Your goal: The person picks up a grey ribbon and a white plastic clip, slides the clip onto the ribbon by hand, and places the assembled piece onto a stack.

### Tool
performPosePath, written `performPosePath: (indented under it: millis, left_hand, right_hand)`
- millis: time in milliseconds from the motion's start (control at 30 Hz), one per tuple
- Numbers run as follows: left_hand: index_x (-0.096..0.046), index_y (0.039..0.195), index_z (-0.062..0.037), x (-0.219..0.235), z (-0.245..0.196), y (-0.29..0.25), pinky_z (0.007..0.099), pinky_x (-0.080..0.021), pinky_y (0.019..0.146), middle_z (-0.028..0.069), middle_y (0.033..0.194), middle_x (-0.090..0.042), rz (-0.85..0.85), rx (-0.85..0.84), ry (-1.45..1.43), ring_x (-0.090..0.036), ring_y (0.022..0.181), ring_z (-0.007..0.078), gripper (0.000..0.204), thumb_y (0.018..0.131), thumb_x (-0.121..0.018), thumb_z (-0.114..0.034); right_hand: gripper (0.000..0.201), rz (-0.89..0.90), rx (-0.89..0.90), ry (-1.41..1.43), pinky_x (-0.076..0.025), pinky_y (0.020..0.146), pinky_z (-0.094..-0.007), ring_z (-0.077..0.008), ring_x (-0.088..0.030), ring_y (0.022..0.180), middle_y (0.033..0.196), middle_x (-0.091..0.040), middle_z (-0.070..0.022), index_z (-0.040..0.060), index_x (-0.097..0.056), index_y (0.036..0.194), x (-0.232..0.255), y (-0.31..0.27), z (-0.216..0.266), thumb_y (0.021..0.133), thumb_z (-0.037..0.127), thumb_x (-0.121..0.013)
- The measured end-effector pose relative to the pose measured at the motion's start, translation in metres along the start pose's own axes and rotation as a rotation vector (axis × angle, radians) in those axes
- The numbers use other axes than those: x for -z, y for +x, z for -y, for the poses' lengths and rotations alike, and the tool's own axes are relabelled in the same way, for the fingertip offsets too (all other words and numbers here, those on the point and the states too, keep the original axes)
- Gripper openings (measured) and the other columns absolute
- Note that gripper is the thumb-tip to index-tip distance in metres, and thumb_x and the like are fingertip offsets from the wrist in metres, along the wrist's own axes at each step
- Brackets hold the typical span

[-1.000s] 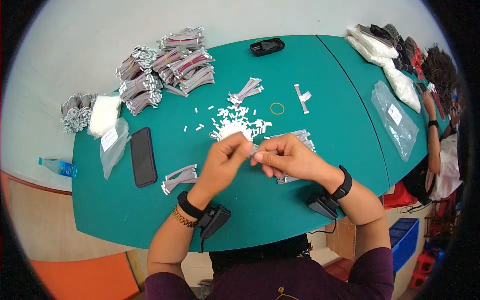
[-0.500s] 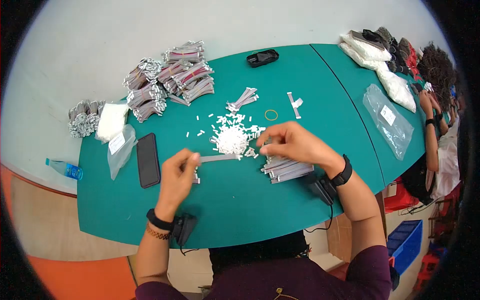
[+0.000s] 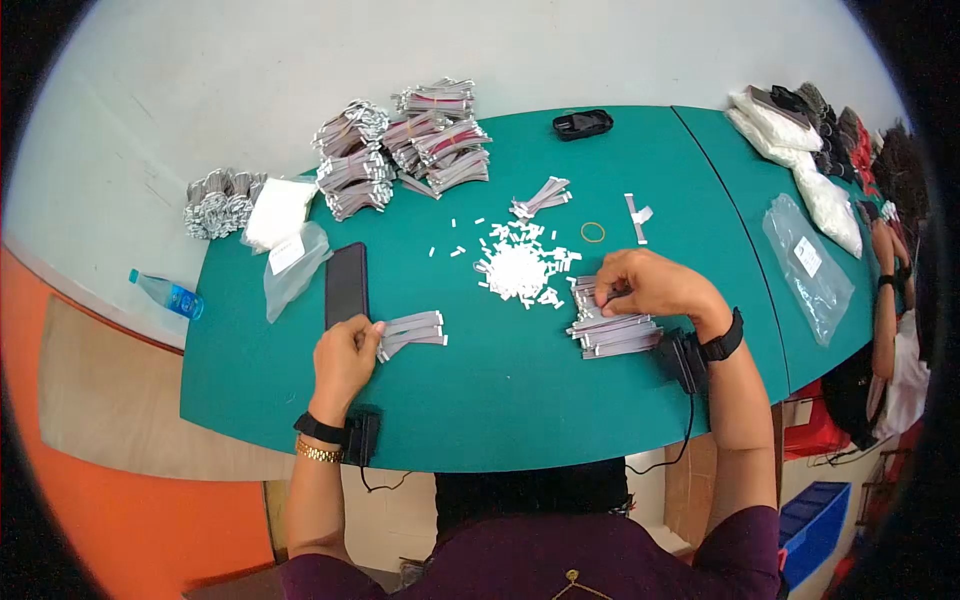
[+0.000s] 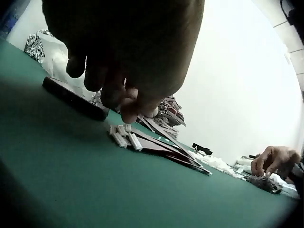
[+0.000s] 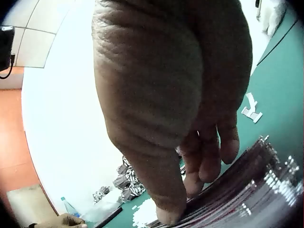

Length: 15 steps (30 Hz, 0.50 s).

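My left hand (image 3: 345, 355) lies at the near left of the green table (image 3: 500, 400). Its fingertips (image 4: 127, 113) pinch the end of a flat grey cable strip on a small stack of strips (image 3: 412, 330); the same small stack (image 4: 156, 145) lies by the hand in the left wrist view. My right hand (image 3: 650, 285) is curled over a bigger stack of strips (image 3: 612, 332). Its thumb and fingertips (image 5: 167, 213) grip the stack's top strips (image 5: 247, 185) at the far end. Between the hands, farther back, lies a heap of small white pieces (image 3: 515, 268).
A black phone (image 3: 346, 283) lies just beyond my left hand. Bundles of banded cables (image 3: 400, 140), plastic bags (image 3: 290, 265), a water bottle (image 3: 165, 293), a rubber band (image 3: 593, 232) and a black case (image 3: 583, 123) lie farther back. Another person (image 3: 885, 300) sits at the right.
My left hand carried one strip left and down to the small stack. My right hand dropped from the white heap onto the bigger stack. The head view shifted.
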<state>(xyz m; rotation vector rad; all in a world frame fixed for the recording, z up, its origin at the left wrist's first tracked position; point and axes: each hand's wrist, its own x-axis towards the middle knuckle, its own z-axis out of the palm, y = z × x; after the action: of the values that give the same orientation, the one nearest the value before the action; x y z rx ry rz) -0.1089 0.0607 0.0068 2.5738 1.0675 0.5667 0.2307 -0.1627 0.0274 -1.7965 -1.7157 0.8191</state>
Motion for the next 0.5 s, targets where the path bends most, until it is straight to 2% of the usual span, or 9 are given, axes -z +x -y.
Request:
performPosePath:
  millis: [67,167,233,267,367,433,500]
  left_hand:
    - [-0.05,0.067,0.0014,0.0,0.003,-0.001,0.0331,-0.029,0.045,0.0102,0.051,-0.038,-0.003,-0.025,0.076,-0.035,0.045,0.0183,0.036,0.085,-0.059,-0.028]
    - [-0.052,0.065,0.0003,0.006,-0.007,0.004,0.0325,-0.029,0.044,0.0061,0.05,-0.042,-0.014,-0.01,0.083,-0.037,0.045,0.0135,0.032,0.085,-0.061,-0.024]
    - [-0.056,0.07,-0.0011,0.006,-0.023,0.01,0.0291,-0.033,0.047,0.0041,0.053,-0.047,0.037,0.059,-0.154,-0.044,0.052,0.012,0.027,0.084,-0.062,-0.023]
    - [-0.059,0.072,-0.0018,0.003,-0.032,0.014,0.0275,-0.035,0.049,0.0031,0.055,-0.049,0.062,0.095,-0.271,-0.048,0.055,0.0113,0.024,0.084,-0.063,-0.022]
    - [-0.062,0.081,-0.0037,-0.019,-0.062,0.024,0.0209,-0.034,0.052,-0.004,0.063,-0.051,0.156,-0.053,-0.669,-0.044,0.06,0.0024,0.012,0.083,-0.066,-0.015]
    - [-0.061,0.092,-0.0045,-0.025,-0.091,0.028,0.017,-0.041,0.065,-0.0028,0.078,-0.057,0.351,-0.051,-0.819,-0.051,0.072,0.0027,0.012,0.084,-0.064,-0.012]
    - [-0.061,0.096,-0.005,-0.045,-0.113,0.032,0.0178,-0.041,0.066,-0.0031,0.079,-0.058,0.4,-0.132,-1.011,-0.052,0.074,0.0029,0.015,0.083,-0.065,-0.011]
  right_hand:
    - [0.011,0.0,0.017,0.039,-0.045,0.063,-0.0295,-0.0166,-0.056,0.069,0.075,-0.06,-0.0064,0.0024,-0.064,0.08,0.0,0.0,-0.003,0.071,0.007,-0.069]
    - [0.008,-0.042,0.071,0.058,-0.045,0.061,-0.0286,-0.0142,-0.055,0.066,0.072,-0.061,-0.0049,0.0016,-0.064,0.079,0.004,0.001,0.001,0.074,0.007,-0.067]
    - [0.006,-0.096,0.128,0.068,-0.045,0.061,-0.0288,-0.0128,-0.055,0.064,0.071,-0.062,-0.0041,0.0017,-0.064,0.079,0.007,0.003,0.014,0.076,0.007,-0.065]
    - [0.006,-0.071,0.065,0.145,-0.046,0.062,-0.0274,-0.0108,-0.056,0.065,0.073,-0.064,-0.0046,-0.0001,-0.062,0.079,0.008,0.003,0.019,0.08,0.006,-0.062]
    - [0.007,-0.073,0.049,0.558,-0.047,0.065,-0.0258,-0.0102,-0.058,0.068,0.074,-0.065,-0.0056,-0.0008,-0.06,0.08,-0.002,0.014,0.028,0.083,0.006,-0.059]
    - [0.008,-0.052,0.047,0.698,-0.05,0.064,-0.0249,-0.012,-0.062,0.068,0.077,-0.066,-0.009,-0.0002,-0.057,0.085,-0.008,0.019,0.03,0.087,0.007,-0.056]
    - [0.008,-0.073,-0.007,0.832,-0.051,0.062,-0.0251,-0.0126,-0.062,0.066,0.077,-0.066,-0.0104,0.0005,-0.056,0.087,-0.019,0.023,0.031,0.089,0.008,-0.054]
